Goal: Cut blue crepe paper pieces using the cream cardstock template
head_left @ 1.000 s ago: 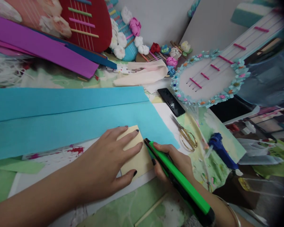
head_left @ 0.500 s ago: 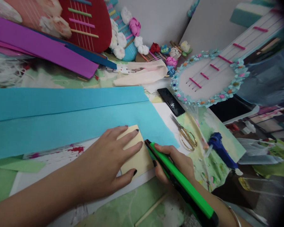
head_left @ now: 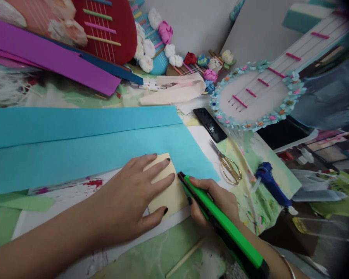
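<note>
The left hand [head_left: 130, 197] is lying flat on a cream card [head_left: 170, 193], its fingers [head_left: 159, 166] spread apart and pressing the card down; it is gripping nothing. The card is resting over the near edge of a light blue paper sheet [head_left: 75, 155], near the middle of the desk [head_left: 163, 255], with white paper showing under its lower edge.

The right hand [head_left: 218, 199] is wrapping its fingers [head_left: 199, 182] tightly around a green utility knife [head_left: 221, 224]. The knife's black tip is sitting just beside the card's right edge, at the border of the blue sheet, and its body is slanting back toward the near right corner of the desk. Whether the blade is touching the paper cannot be told.

To the right of the knife hand, gold scissors [head_left: 229, 166] are lying on the green desk cover, with a blue glue gun [head_left: 272, 184] further right. A black phone [head_left: 209, 124] is lying beyond the scissors, beside a round white board [head_left: 256, 97] edged with small paper flowers. Purple paper [head_left: 52, 58] is lying toward the far left corner, and paper flowers [head_left: 168, 50] are clustering along the far edge.
</note>
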The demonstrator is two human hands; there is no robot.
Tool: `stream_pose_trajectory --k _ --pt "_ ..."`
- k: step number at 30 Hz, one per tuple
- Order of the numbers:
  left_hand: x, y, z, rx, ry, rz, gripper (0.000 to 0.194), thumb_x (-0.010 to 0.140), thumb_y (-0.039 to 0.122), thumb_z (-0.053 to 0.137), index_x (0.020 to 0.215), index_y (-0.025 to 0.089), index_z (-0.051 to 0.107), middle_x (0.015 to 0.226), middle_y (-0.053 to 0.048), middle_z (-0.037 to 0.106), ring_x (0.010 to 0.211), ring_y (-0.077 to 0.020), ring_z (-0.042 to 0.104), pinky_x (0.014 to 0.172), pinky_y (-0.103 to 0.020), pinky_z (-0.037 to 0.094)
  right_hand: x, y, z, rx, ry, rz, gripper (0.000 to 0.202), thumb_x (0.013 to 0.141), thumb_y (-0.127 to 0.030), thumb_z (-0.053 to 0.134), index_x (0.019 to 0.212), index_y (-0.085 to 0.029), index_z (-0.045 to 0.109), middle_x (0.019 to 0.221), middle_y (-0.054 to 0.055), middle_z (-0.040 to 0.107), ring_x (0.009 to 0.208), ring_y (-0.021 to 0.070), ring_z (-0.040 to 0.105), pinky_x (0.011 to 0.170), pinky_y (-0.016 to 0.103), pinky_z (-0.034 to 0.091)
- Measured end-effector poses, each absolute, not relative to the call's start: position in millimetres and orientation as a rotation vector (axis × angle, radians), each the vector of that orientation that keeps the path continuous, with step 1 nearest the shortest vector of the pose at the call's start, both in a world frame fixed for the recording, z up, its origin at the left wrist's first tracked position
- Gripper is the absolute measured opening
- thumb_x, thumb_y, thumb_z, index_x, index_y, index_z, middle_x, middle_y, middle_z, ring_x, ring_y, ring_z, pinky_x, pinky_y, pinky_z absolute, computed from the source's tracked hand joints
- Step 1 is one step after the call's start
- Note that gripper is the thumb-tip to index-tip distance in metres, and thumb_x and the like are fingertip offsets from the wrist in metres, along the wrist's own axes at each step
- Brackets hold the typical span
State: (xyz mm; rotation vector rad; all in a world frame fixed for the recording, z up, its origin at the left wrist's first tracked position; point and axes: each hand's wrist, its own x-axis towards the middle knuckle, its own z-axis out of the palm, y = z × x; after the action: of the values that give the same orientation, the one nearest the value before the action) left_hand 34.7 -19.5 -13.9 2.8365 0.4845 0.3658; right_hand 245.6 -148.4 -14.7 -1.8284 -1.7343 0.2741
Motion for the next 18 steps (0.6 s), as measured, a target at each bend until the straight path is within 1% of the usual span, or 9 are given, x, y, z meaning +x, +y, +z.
stream_pose_trajectory --k 2,5,8,11,15,18 --pt "34.6 -18.8 -13.8 2.841 0.490 0.357 0.053 0.084 0.041 0.058 0.134 0.023 0.055 0.146 -0.013 0.047 0.130 -0.0415 0.042 0.103 -0.061 0.038 245.0 -148.1 -13.8 -1.811 -1.750 0.247 0.026 0.081 -0.022 0.058 0.104 -0.030 0.067 0.064 -0.004 0.070 0.047 0.0149 0.060 0.044 0.025 0.048" --pt "34.1 -18.1 -13.6 2.843 0.477 0.368 0.052 0.085 0.042 0.057 0.134 0.023 0.055 0.146 -0.014 0.047 0.130 -0.0422 0.042 0.102 -0.062 0.039 243.7 -148.1 -11.9 -1.817 -1.760 0.210 0.024 0.080 -0.023 0.059 0.102 -0.030 0.067 0.064 -0.004 0.070 0.048 0.0153 0.061 0.044 0.024 0.047" --pt "33.9 -18.8 -13.6 2.833 0.481 0.386 0.052 0.085 0.041 0.057 0.133 0.023 0.056 0.145 -0.013 0.047 0.130 -0.0420 0.043 0.103 -0.061 0.038 243.5 -148.6 -11.2 -1.840 -1.746 0.178 0.029 0.078 -0.026 0.061 0.107 -0.030 0.065 0.066 -0.004 0.070 0.051 0.0156 0.062 0.046 0.024 0.048" --pt "33.6 -19.9 -14.0 2.825 0.487 0.405 0.051 0.084 0.041 0.058 0.132 0.023 0.057 0.145 -0.013 0.048 0.130 -0.0416 0.042 0.104 -0.061 0.038 244.0 -148.9 -11.6 -1.833 -1.741 0.203 0.032 0.079 -0.027 0.060 0.111 -0.028 0.064 0.066 -0.004 0.070 0.053 0.0154 0.064 0.046 0.023 0.048" --pt "33.3 -20.3 -15.0 2.823 0.499 0.397 0.052 0.084 0.041 0.058 0.133 0.024 0.056 0.145 -0.012 0.048 0.131 -0.0413 0.042 0.104 -0.061 0.038 242.7 -148.3 -12.0 -1.810 -1.740 0.181 0.028 0.081 -0.027 0.059 0.108 -0.028 0.065 0.057 -0.005 0.066 0.042 0.0131 0.057 0.041 0.023 0.044" --pt "33.4 -19.4 -15.3 2.819 0.505 0.387 0.052 0.084 0.041 0.059 0.133 0.025 0.056 0.146 -0.012 0.047 0.132 -0.0408 0.041 0.105 -0.060 0.037 239.8 -147.2 -11.5 -1.790 -1.737 0.100 0.026 0.078 -0.028 0.060 0.104 -0.027 0.064 0.057 -0.005 0.065 0.037 0.0120 0.053 0.038 0.023 0.042"
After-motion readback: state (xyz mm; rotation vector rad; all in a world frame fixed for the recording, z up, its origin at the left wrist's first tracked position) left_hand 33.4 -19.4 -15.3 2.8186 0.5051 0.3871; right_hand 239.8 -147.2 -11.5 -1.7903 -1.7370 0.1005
